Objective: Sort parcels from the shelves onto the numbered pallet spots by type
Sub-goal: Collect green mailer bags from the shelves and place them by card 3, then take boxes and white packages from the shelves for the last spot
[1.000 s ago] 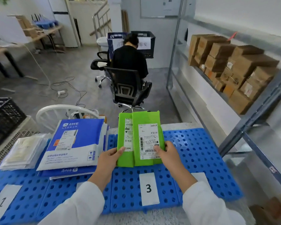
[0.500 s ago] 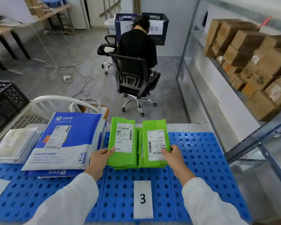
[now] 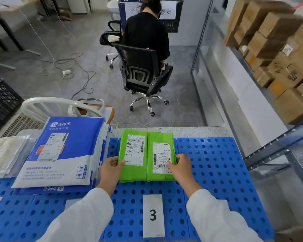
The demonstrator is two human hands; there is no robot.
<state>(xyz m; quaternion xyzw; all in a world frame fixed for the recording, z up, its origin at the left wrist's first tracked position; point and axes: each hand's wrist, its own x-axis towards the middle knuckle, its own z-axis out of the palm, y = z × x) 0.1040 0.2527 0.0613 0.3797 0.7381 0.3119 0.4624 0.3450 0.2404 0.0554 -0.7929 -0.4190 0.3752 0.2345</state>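
Head view: I see the blue pallet [image 3: 217,172] across the bottom, with a stack of blue-and-white mailers [image 3: 63,154] on its left part. At its middle the left green parcel [image 3: 132,172] and the right green parcel [image 3: 160,137] lie side by side, touching. My left hand [image 3: 110,170] grips the left one's outer edge, thumb on top. My right hand [image 3: 182,169] pinches the right one's likewise. The card marked 3 [image 3: 153,215] lies nearer me.
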